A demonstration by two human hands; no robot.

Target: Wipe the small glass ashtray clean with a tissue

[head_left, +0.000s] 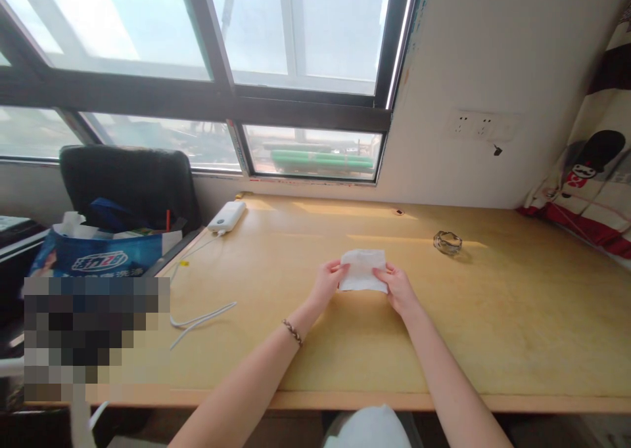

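Observation:
Between my two hands, a folded white tissue (pixel 363 270) is held up over the wooden table, roughly square and fairly flat. My left hand (pixel 329 282) pinches its left edge, the thumb lying on top. On the opposite edge, my right hand (pixel 398 285) grips it the same way, thumb over the front and fingers behind. The fingers under the tissue are partly hidden. A silvery openwork ring-shaped piece, like a bangle or small crown (pixel 447 242), rests on the table beyond my right hand. My left wrist wears a braided bracelet (pixel 292 332).
The table (pixel 517 330) reaches the wall and window. A white power bank (pixel 227 216) with a white cable (pixel 203 318) lies at its left. A blue bag (pixel 106 254) and black chair (pixel 128 179) stand left; a patterned curtain (pixel 591 172) hangs right.

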